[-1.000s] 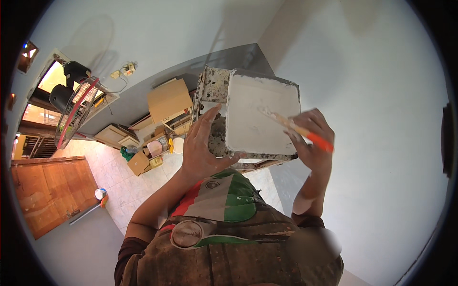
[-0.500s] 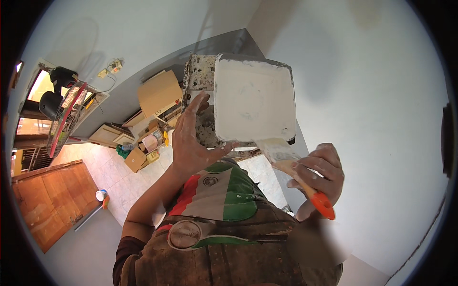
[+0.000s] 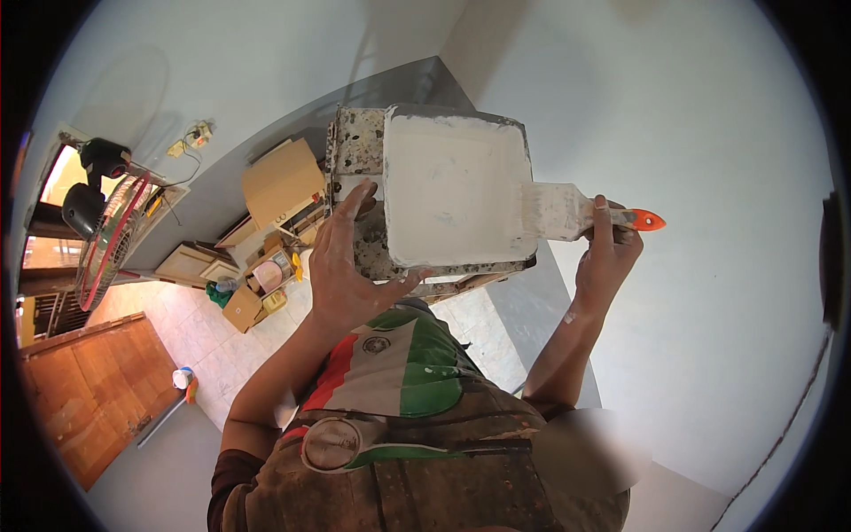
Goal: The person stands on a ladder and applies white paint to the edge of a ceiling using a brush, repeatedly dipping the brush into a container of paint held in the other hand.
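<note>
Square paint tray (image 3: pixel 452 191) of white paint held up near the wall by left hand (image 3: pixel 350 266) gripping its edge, wide brush (image 3: pixel 558 211) now laid across the tray's rim, clasped by right hand (image 3: pixel 607 253), apparently loading or wiping bristles.

- Views: one; head-worn wide fisheye, the left unit of a side-by-side pair; no second view supplied, so no shared field to record
- Position: on the person's head, well above the floor; the person's own chest and forearms enter from the lower edge
- Facing: steeply downward along the body; tiled floor (image 3: pixel 222 337) far below at left, pale walls (image 3: pixel 709 133) filling the top and right
- Nearness: close to the paint tray (image 3: pixel 452 191), left hand (image 3: pixel 350 279) and right hand (image 3: pixel 607 253), all raised near centre; standing fan (image 3: pixel 106 230) and cardboard boxes (image 3: pixel 279 182) distant
- Distortion: circular picture with black rim; straight wall edges bend near the border; upright, not mirrored
</note>
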The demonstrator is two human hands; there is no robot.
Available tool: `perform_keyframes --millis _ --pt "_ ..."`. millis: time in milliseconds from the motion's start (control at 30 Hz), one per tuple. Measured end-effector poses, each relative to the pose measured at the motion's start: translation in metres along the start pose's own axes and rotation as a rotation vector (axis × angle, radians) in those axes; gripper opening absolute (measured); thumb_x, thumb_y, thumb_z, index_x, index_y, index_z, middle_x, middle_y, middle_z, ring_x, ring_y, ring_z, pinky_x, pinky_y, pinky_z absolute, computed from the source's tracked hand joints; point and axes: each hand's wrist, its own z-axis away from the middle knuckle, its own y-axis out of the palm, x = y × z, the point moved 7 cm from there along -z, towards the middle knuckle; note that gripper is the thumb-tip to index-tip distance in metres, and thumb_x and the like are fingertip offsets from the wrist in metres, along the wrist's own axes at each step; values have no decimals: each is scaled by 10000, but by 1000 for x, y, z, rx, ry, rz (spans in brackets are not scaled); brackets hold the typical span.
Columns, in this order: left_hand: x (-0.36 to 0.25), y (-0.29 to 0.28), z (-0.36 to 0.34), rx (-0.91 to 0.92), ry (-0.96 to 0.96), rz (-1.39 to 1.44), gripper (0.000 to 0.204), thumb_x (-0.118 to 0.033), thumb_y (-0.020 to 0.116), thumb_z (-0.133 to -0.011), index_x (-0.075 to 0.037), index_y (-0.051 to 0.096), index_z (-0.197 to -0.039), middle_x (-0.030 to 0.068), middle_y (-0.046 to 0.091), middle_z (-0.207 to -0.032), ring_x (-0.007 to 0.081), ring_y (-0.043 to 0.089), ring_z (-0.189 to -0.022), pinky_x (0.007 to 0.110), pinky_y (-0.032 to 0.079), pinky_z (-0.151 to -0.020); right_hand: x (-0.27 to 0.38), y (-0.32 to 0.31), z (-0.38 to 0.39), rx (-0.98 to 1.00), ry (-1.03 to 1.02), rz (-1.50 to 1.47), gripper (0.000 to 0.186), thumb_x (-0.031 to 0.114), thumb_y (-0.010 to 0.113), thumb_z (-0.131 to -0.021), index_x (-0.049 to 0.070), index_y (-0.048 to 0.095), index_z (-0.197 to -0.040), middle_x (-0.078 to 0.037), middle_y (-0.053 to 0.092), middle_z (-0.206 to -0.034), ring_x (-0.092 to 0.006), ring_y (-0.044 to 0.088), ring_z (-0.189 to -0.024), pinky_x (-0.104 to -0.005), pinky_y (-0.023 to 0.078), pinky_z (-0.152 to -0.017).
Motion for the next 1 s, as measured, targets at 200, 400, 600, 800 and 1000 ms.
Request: perform_keyframes --millis 200,400,600,800,1000 --pt "-1 -3 -3 3 7 9 1064 -312 947 -646 26 401 -1494 231 587 -1370 372 617 -1233 474 489 -1057 13 -11 -7 -28 -51 136 219 132 739 -949 -83 703 -975 -57 674 -780 -108 615 -681 -257 499 -637" --pt "-1 -4 -3 10 25 -15 1065 -331 944 -651 35 405 -1493 230 583 -1375 374 607 -1242 479 483 -1052 21 -35 -13 -111 -49 21 231 146 705 -955 -84 698 -935 -84 671 -762 -132 619 -630 -291 505 -566" --pt "-6 -7 -3 -27 35 -19 1040 -333 954 -630 17 446 -1467 208 602 -1351 373 625 -1193 462 495 -1029 4 -33 3 -4 205 -594 409 264 567 -957 -127 675 -1011 -225 711 -873 -291 692 -636 -353 555 -540" --pt "-9 -11 0 5 42 11 1054 -334 954 -638 33 422 -1471 232 563 -1389 388 602 -1232 466 482 -1052 -15 -10 20 349 414 -868 511 246 523 -944 -193 604 -1192 -293 717 -1028 -359 740 -771 -416 625 -725" --pt "-3 -6 0 20 -1 75 1075 -347 958 -637 28 413 -1485 245 550 -1399 392 586 -1254 477 471 -1067 -34 15 46 402 676 -1045 430 189 565 -924 -116 588 -1225 -261 720 -1045 -323 716 -787 -350 571 -696"
